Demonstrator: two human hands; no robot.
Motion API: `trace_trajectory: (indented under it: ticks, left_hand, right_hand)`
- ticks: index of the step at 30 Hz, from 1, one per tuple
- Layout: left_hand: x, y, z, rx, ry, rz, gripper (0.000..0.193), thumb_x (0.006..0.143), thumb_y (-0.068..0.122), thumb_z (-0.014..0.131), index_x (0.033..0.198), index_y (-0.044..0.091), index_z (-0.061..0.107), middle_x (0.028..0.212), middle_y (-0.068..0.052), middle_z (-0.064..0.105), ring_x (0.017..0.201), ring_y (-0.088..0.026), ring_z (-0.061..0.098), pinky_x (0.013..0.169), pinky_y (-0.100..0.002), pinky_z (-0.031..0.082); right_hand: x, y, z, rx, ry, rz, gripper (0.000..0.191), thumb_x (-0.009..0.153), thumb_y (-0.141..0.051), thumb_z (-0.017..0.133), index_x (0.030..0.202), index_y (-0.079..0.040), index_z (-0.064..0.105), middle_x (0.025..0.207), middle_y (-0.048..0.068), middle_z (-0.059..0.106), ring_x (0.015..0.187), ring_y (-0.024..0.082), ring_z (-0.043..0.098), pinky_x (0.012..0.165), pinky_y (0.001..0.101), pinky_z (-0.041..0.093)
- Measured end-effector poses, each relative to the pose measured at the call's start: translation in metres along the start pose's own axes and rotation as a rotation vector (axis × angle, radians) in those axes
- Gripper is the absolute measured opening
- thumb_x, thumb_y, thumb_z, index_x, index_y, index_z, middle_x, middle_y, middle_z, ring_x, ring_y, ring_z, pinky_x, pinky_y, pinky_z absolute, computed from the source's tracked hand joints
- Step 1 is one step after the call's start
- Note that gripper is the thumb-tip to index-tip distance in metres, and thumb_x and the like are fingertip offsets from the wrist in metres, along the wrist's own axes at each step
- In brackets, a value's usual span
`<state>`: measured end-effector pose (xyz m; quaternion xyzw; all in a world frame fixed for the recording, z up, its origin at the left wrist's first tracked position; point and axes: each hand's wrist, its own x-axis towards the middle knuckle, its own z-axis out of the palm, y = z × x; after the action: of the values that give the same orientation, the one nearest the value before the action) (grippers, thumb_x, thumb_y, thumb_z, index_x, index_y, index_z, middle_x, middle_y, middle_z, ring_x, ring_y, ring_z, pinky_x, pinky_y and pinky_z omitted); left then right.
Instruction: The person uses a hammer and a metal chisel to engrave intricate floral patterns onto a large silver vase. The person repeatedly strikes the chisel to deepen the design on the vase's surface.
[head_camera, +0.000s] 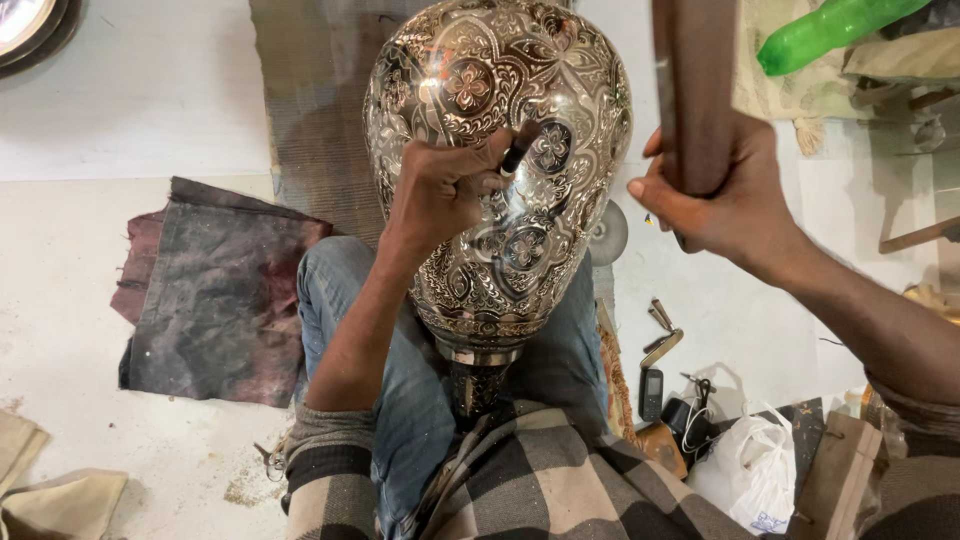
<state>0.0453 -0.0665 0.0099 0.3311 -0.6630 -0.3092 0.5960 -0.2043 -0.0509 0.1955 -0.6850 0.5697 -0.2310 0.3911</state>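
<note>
1. A large engraved metal vase (500, 170) is seen lying tilted across the lap, its rounded body pointing away and its narrow neck toward the person's waist. Floral and scroll patterns are cut all over its shiny surface.
2. The vase is supported between the knees, on blue jeans (400, 400) and a checked cloth (530, 480).
3. The left hand (445, 185) is clenched around a small dark chisel (517, 152), whose tip is pressed against the vase beside a round flower motif.
4. The right hand (720, 195) is closed around a dark wooden mallet (692, 90), which is held upright, raised above and to the right of the vase, apart from it. Its top is cut off by the frame edge.
5. A stained dark cloth (215, 290) is spread on the pale floor (120, 110) to the left of the knee.
6. A ridged brown mat (320, 110) is laid under the far part of the vase.
7. A green plastic bottle (835, 30) is seen at the upper right, lying on a pale fabric.
8. Near the right knee a small dark phone (651, 392), some small metal tools (660, 330) and a white plastic bag (750, 465) are found on the floor.
9. A folded beige cloth (50, 490) is seen at the lower left corner.
</note>
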Motion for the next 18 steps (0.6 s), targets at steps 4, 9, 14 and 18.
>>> trace_trajectory:
  ticks: [4, 9, 14, 18]
  left_hand:
    - [-0.001, -0.006, 0.0, 0.034, -0.025, 0.003, 0.024, 0.094, -0.008, 0.069, 0.113, 0.003, 0.078, 0.08, -0.01, 0.08, 0.045, -0.01, 0.062, 0.033, -0.027, 0.036]
    - [-0.001, -0.005, -0.003, 0.016, -0.036, 0.058, 0.02, 0.102, -0.007, 0.069, 0.114, 0.007, 0.076, 0.076, -0.008, 0.075, 0.077, -0.014, 0.079, 0.042, -0.026, 0.046]
    - [0.002, 0.0, -0.005, -0.043, -0.042, 0.024, 0.028, 0.094, -0.014, 0.063, 0.112, 0.004, 0.076, 0.051, -0.005, 0.056, 0.054, -0.012, 0.07, 0.061, -0.029, 0.065]
    - [0.004, 0.001, -0.007, 0.051, -0.076, 0.008, 0.046, 0.083, -0.02, 0.061, 0.117, 0.007, 0.077, 0.066, -0.008, 0.07, 0.059, -0.012, 0.071, 0.049, -0.027, 0.052]
  right_hand:
    - [0.002, -0.019, 0.004, -0.586, -0.159, -0.134, 0.033, 0.078, -0.01, 0.078, 0.106, 0.0, 0.064, 0.07, 0.01, 0.065, 0.063, 0.02, 0.063, 0.057, 0.037, 0.048]
    - [0.0, -0.015, 0.008, -0.557, -0.148, -0.054, 0.031, 0.077, -0.011, 0.071, 0.103, 0.0, 0.059, 0.064, 0.013, 0.062, 0.052, 0.02, 0.061, 0.053, 0.0371, 0.045]
    - [-0.002, -0.005, -0.002, -0.471, -0.118, -0.145, 0.029, 0.079, -0.012, 0.073, 0.1, 0.0, 0.057, 0.066, 0.014, 0.059, 0.055, 0.021, 0.056, 0.053, 0.0371, 0.044]
    - [-0.009, -0.002, -0.002, -0.523, -0.119, -0.063, 0.03, 0.077, -0.011, 0.071, 0.097, 0.001, 0.051, 0.064, 0.015, 0.057, 0.052, 0.02, 0.057, 0.051, 0.0378, 0.044]
